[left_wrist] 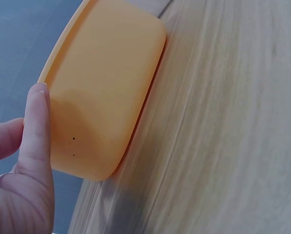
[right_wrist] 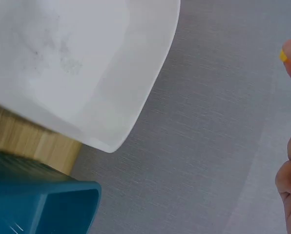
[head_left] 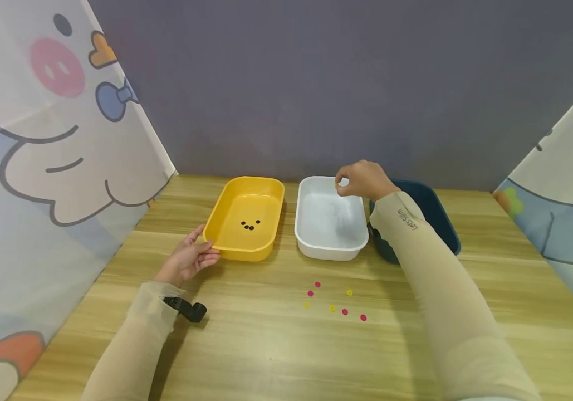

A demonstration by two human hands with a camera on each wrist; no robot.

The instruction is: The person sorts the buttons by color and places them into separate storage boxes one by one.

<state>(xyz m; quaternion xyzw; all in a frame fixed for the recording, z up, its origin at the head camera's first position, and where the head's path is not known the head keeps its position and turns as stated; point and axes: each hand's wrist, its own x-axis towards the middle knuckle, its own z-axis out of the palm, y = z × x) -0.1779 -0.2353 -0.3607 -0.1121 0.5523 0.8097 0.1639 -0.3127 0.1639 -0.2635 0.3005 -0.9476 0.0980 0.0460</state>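
My left hand (head_left: 191, 259) holds the near left corner of a yellow tray (head_left: 236, 254), thumb at the rim and fingers against the outside. In the left wrist view the tray's outer wall (left_wrist: 101, 83) fills the middle. Several black buttons (head_left: 251, 228) lie inside it. Above the far right part of a white tray (head_left: 331, 253), my right hand (head_left: 363, 179) pinches a small yellow button (right_wrist: 283, 55) between thumb and fingertip. The button is mostly covered by the fingers.
Pink buttons (head_left: 344, 312) and yellow buttons (head_left: 349, 292) lie scattered on the wooden table (head_left: 246, 345), in front of the white tray. A dark blue tray (head_left: 441, 217) stands at the right, partly behind my right forearm. A grey wall (head_left: 286, 89) rises behind the trays.
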